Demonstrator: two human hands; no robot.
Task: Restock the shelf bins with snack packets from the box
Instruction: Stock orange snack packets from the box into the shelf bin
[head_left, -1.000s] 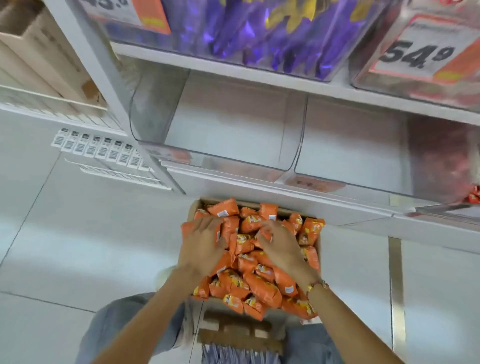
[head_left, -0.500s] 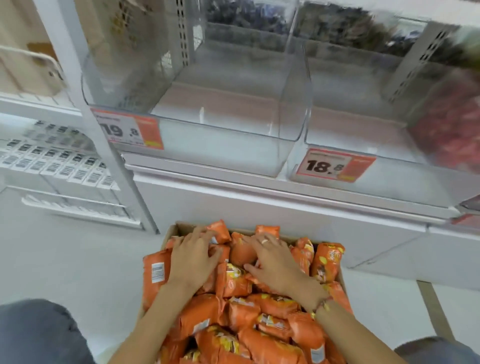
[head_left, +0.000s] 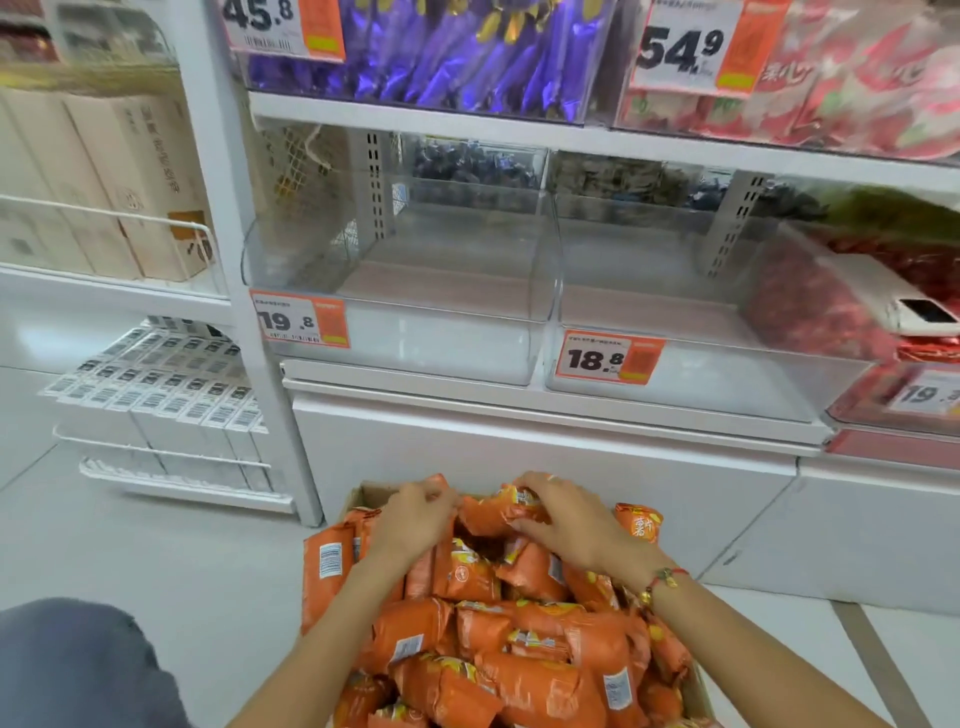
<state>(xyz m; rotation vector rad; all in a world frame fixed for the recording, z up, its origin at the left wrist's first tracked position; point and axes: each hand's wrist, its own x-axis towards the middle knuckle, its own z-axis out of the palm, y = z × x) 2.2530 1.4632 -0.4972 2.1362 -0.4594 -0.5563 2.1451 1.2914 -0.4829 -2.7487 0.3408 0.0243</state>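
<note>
Two hands are buried in the far end of the brown cardboard box (head_left: 363, 493), which is heaped with orange foil snack packets (head_left: 519, 649). The left hand (head_left: 415, 514) has its fingers curled down over packets at the box's far left corner; the right hand (head_left: 566, 519) curls over a crumpled packet just beside it — the fingertips of the two nearly meet. Judging by this, the person is gathering a double handful, so that one lift carries many packets.

Straight ahead of the hands and above them stand two clear plastic shelf bins, both holding nothing: the left bin (head_left: 405, 332) tagged 19.8, and the right bin (head_left: 701, 374) tagged 18.8. Their low front lips probably let a handful drop in easily.

Compared with half a second ago, the fingers have tightened from a flatter spread into a grip, and the view has tilted upward, so the upper shelf of purple wrappers (head_left: 441, 57) shows again.
</note>
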